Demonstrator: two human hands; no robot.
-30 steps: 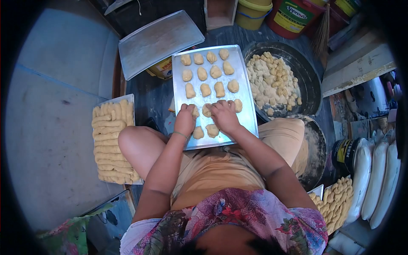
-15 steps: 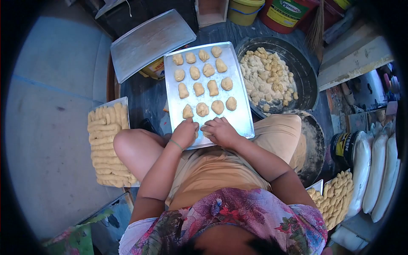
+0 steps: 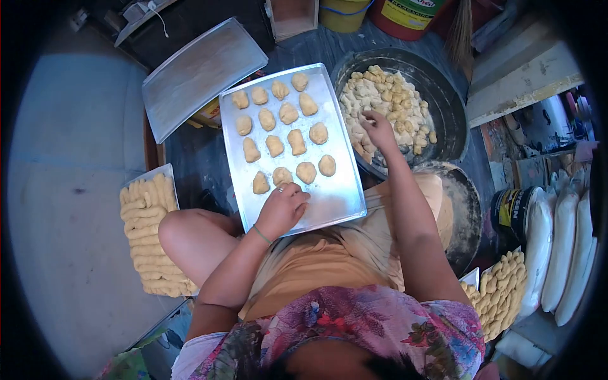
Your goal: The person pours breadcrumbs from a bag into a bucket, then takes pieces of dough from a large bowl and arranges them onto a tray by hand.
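A metal baking tray lies across my lap, tilted a little, with several dough pieces in rows on it. My left hand is over the tray's front part, just below the lowest row. Its fingers are curled, and whatever lies under them is hidden. To the right, my right hand reaches over a large dark basin of floury dough lumps. Its fingers are drawn together at the lumps; I cannot make out what is between them.
Another metal tray leans behind on the left. Rolled dough strips fill a tray by my left knee; shaped dough sits at lower right. Behind the basin are a yellow bucket and a red margarine bucket. Filled plastic bags stand at right.
My right hand has left the tray and moved up and right to the basin. My left hand stays at the tray's front. The view has shifted slightly.
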